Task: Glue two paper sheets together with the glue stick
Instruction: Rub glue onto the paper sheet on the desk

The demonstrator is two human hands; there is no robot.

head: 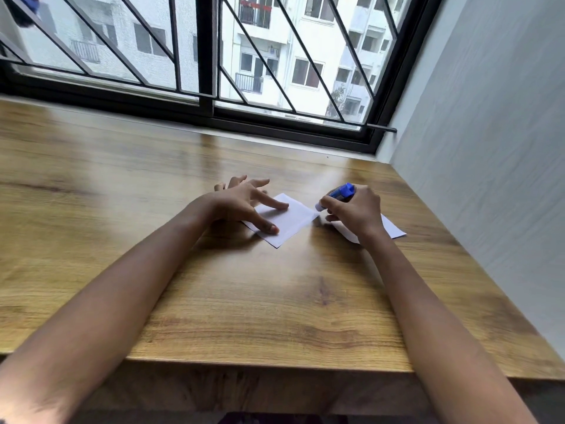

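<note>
We're mid-gluing: left hand (244, 203) pins the first sheet (287, 221) flat on the table (275, 301) with spread fingers, right hand (354, 209) grips the glue stick (339, 192) at its right corner; second sheet (391, 229) unjoined, just beside.

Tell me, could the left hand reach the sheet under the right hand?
Probably not easily: the right hand, gripping the glue stick, lies in between and covers much of that sheet.

Left grip (241, 206) spread, thumb and forefinger straight, pressing the paper sheet (293, 220); right grip (354, 212), at that sheet's right corner, curled round the glue stick (342, 191). Both forearms bare, outstretched.
</note>
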